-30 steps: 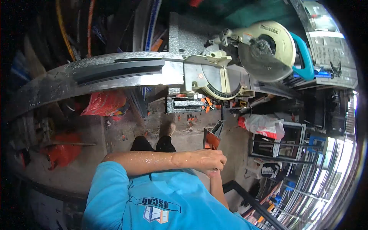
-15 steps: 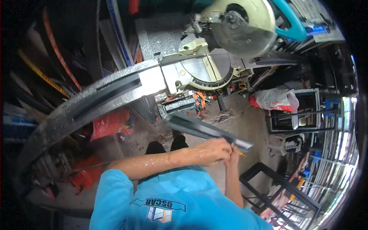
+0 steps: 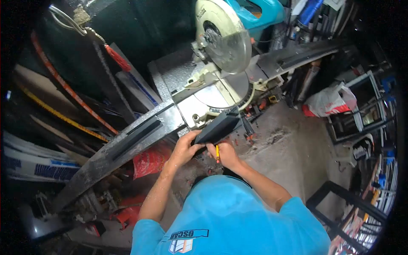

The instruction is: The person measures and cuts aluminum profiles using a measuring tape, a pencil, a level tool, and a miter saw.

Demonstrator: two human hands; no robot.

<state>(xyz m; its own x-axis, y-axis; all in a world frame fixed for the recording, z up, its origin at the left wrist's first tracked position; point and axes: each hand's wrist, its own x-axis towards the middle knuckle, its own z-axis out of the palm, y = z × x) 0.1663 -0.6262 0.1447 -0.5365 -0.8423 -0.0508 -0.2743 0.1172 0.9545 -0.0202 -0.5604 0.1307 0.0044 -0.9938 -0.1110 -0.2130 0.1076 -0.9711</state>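
A short dark grey profile bar is held up in front of the mitre saw, tilted with its far end toward the saw's base. My left hand grips the near end, thumb along its lower edge. Close beside it, my right hand has its fingers curled at the bar's near end. A yellow pencil sticks out from that right hand. The saw's round blade guard hangs above its pale table.
A long metal bench runs left of the saw, with another dark bar lying on it. Below is a red bag. To the right are a white-and-red plastic bag and a black frame. Long strips lean at left.
My left arm has swung back from across my body to the left. The bar has moved up and left, closer to the saw, and turned. My view has shifted too.
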